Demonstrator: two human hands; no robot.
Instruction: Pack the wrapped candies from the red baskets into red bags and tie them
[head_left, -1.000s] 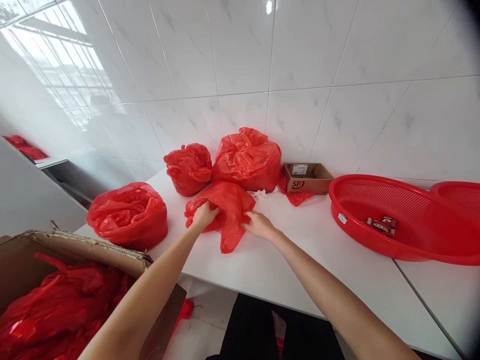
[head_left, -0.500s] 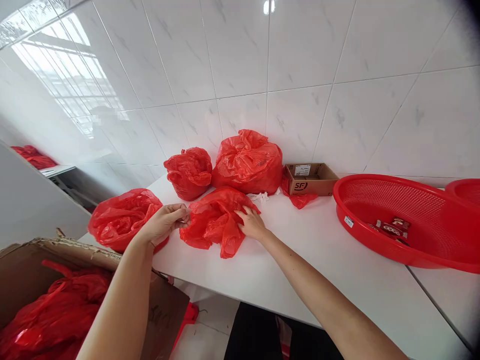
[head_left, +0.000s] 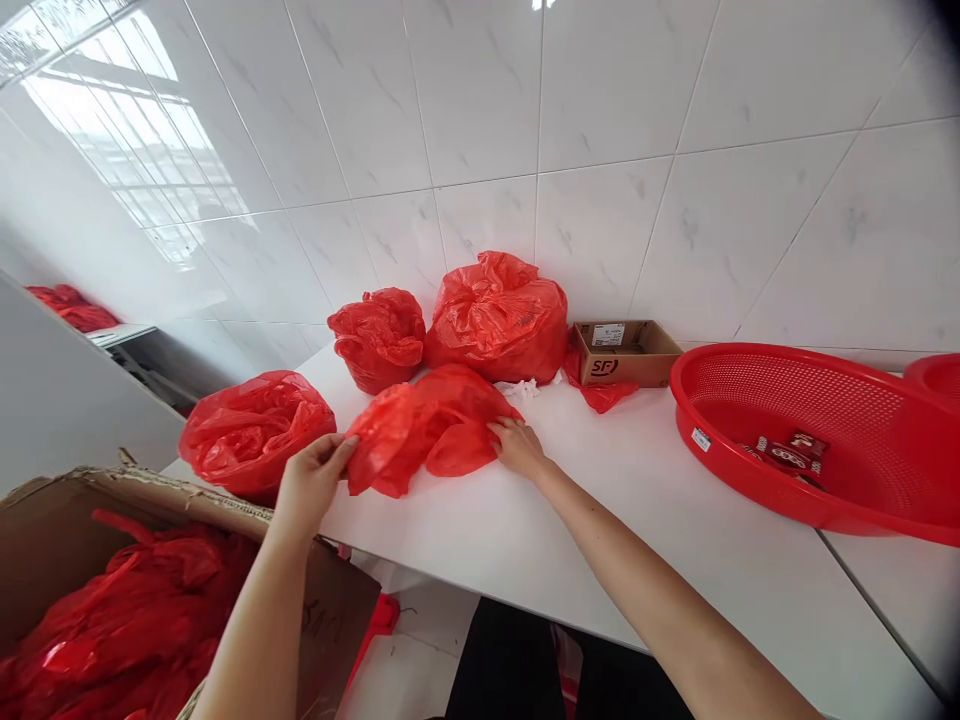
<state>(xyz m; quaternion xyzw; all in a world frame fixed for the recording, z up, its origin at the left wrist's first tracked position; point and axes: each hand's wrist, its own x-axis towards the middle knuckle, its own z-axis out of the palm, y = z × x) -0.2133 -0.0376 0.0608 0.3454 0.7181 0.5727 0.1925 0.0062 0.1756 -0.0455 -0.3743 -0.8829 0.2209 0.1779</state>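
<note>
Two bare hands are laid on a loose red plastic bag (head_left: pixel 427 425) that lies crumpled on the white table (head_left: pixel 600 520), near its front edge. The bag's left end is pinched by the left hand (head_left: pixel 309 480), thumb on top and fingers underneath, and is lifted slightly off the surface. The bag's right edge is pressed down onto the table by the right hand (head_left: pixel 517 447), its fingers (head_left: pixel 501 432) bent and closed on the film.

Three filled red bags are seen around the loose one: a bulging bag (head_left: pixel 255 430) just to the left, touching or nearly touching the left hand (which of the two cannot be told), a smaller knotted bag (head_left: pixel 379 335) behind, and a larger bag (head_left: pixel 499 315) against the tiled wall (head_left: pixel 600 120). A few small white scraps (head_left: pixel 523 388) lie at the foot of the larger bag. A small open cardboard box (head_left: pixel 626 352) with a red logo is set to the right of it, over a scrap of red film (head_left: pixel 600 396). Farther right, a wide red mesh basket (head_left: pixel 750 395) is placed on the table, with a few small red packets (head_left: pixel 787 450) inside. At lower left, below the table edge, a big cardboard carton (head_left: pixel 187 495) is filled with more red bags (head_left: pixel 112 620).
</note>
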